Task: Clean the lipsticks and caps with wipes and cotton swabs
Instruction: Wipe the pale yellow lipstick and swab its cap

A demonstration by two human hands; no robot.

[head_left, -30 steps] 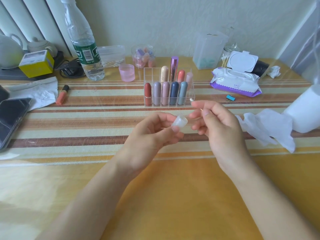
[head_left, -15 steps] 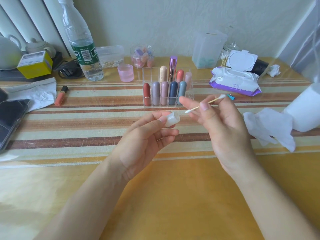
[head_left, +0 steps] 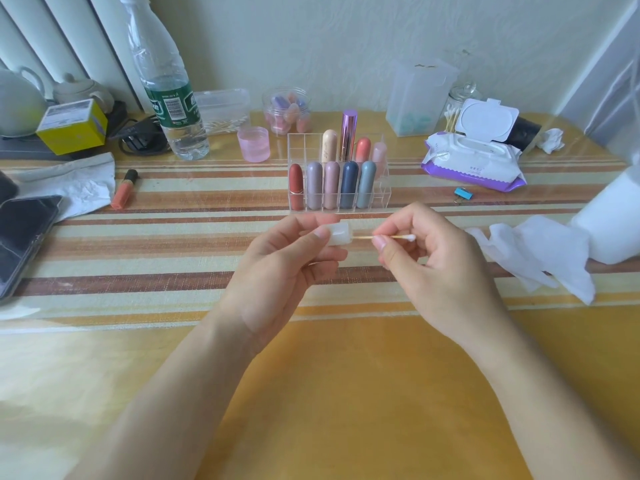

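My left hand pinches a small translucent white lipstick cap, its mouth turned right. My right hand holds a cotton swab level between thumb and forefinger. The swab's left end reaches into the cap, and its white right tip shows past my fingers. Behind my hands a clear acrylic rack holds several capped lipsticks upright. An open pack of wipes lies at the back right. A used white wipe is spread on the table to the right.
A water bottle, a pink pot and a jar of small items stand at the back. An orange lip tube, crumpled paper and a phone lie left. A white paper roll stands at the right edge.
My right hand has lowered and levelled the swab and pushed its end into the cap. My left hand has turned the cap's mouth to the right.
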